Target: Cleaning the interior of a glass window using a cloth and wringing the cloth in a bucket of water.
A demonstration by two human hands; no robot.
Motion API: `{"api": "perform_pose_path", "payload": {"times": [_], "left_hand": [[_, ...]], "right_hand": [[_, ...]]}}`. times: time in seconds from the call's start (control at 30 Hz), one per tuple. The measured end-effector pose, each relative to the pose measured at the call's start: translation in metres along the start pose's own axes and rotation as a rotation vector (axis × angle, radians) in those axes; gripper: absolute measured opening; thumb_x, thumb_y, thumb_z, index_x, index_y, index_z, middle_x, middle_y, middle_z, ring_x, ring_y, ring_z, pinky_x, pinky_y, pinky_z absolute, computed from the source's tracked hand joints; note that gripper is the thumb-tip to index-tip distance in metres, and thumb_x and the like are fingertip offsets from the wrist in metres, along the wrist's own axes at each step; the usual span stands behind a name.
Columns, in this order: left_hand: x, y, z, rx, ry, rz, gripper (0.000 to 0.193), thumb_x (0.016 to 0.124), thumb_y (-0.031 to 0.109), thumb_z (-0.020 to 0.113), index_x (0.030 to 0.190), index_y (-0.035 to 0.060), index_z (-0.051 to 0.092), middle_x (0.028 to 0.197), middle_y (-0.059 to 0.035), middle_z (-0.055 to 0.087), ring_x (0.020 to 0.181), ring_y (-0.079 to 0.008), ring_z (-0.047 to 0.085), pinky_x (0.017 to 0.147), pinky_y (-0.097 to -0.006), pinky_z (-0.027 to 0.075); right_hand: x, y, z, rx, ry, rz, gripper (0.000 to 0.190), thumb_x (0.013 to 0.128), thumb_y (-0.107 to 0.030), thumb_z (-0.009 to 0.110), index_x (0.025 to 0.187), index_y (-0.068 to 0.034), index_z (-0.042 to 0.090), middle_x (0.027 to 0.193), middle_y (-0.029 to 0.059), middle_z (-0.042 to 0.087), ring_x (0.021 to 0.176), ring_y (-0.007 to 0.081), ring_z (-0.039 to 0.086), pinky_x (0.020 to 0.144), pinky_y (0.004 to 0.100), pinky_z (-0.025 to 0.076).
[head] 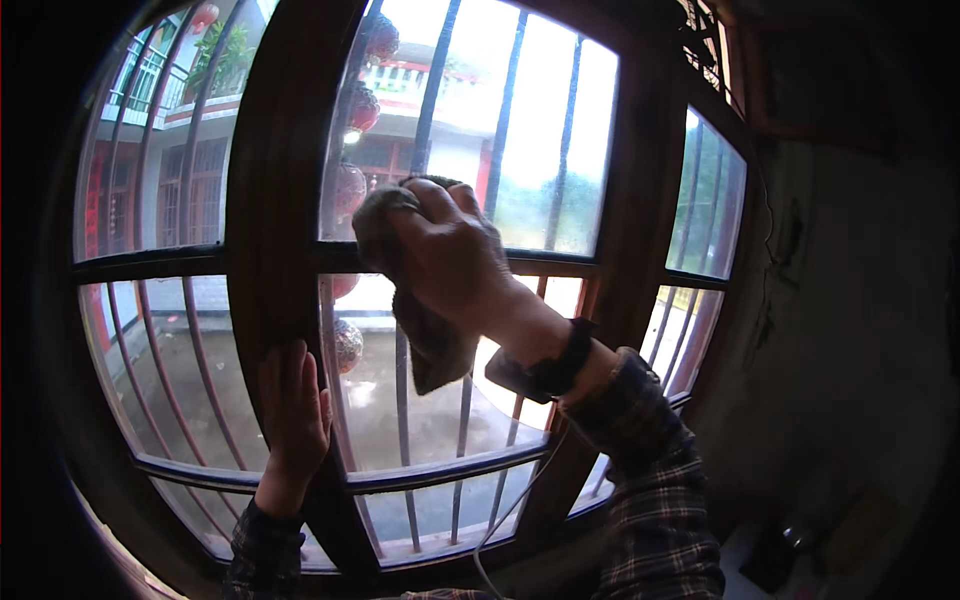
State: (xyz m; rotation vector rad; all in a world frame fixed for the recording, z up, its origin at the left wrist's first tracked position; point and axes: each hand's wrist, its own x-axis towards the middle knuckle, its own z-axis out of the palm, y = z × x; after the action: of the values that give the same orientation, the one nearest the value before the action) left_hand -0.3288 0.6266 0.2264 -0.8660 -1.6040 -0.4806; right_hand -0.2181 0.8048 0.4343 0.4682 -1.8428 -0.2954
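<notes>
My right hand point(454, 255) grips a crumpled dark cloth point(435, 341) in front of a barred wooden window, at the crossbar point(551, 266) below an upper glass pane point(450, 97). Part of the cloth bunches over the fingers and the rest hangs below the palm. A dark band with a device is on the right wrist. Lower on the left, my left hand point(295, 409) lies flat against the upright wooden window post point(274, 187), fingers pointing up and holding nothing. Both arms wear plaid sleeves.
Metal bars point(433, 82) stand behind the panes, with red lanterns point(349, 191) hanging outside. A white cable point(510, 510) curves below my right forearm. To the right are a narrower window section point(705, 195) and a dim wall point(840, 300) with a thin wire.
</notes>
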Motion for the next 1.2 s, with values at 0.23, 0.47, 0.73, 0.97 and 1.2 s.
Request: {"api": "perform_pose_path", "payload": {"times": [0.23,0.47,0.73,0.97,1.2], "left_hand": [[0.003,0.005,-0.001,0.056,-0.033,-0.031,0.052,0.09,0.009,0.051,0.137,-0.0042,0.035,0.145,-0.0187,0.034,0.135,-0.0423,0.025,0.112,-0.0502,0.022],[0.0,0.003,-0.003,0.042,-0.019,-0.03,0.053,0.088,0.012,0.054,0.136,-0.0024,0.037,0.142,-0.0183,0.037,0.129,-0.0445,0.032,0.109,-0.0526,0.026],[-0.002,0.0,-0.002,0.008,-0.025,-0.043,0.054,0.087,0.011,0.055,0.136,-0.0023,0.037,0.142,-0.0194,0.037,0.129,-0.045,0.032,0.108,-0.0542,0.026],[0.002,0.005,-0.001,0.059,-0.023,-0.033,0.052,0.088,0.009,0.054,0.136,-0.0027,0.038,0.142,-0.0196,0.038,0.13,-0.0445,0.032,0.108,-0.0538,0.026],[0.004,0.006,0.005,0.078,0.012,-0.012,0.051,0.088,0.009,0.053,0.136,-0.0031,0.038,0.142,-0.0191,0.038,0.131,-0.0434,0.032,0.109,-0.0509,0.027]], "right_hand": [[-0.083,0.075,-0.052,-0.336,0.034,0.245,0.033,0.075,-0.017,0.066,0.105,-0.003,0.064,0.11,0.018,0.061,0.099,0.0369,0.058,0.081,0.0429,0.051],[-0.077,0.121,-0.076,-0.406,0.067,0.563,0.036,0.081,-0.024,0.058,0.105,0.002,0.061,0.101,0.0231,0.062,0.086,0.0383,0.062,0.08,0.0428,0.051],[-0.092,0.088,-0.055,-0.484,-0.031,0.368,0.035,0.078,-0.017,0.062,0.107,0.003,0.056,0.102,0.0213,0.057,0.094,0.0394,0.056,0.08,0.0451,0.048],[-0.071,0.148,-0.066,-0.765,0.054,0.356,0.025,0.075,-0.009,0.055,0.095,0.005,0.059,0.094,0.0212,0.058,0.083,0.0362,0.058,0.073,0.0419,0.05],[-0.025,0.175,-0.083,-0.826,0.07,0.365,0.017,0.083,-0.008,0.05,0.092,0.003,0.057,0.099,0.0252,0.058,0.084,0.039,0.06,0.073,0.0445,0.051]]}}
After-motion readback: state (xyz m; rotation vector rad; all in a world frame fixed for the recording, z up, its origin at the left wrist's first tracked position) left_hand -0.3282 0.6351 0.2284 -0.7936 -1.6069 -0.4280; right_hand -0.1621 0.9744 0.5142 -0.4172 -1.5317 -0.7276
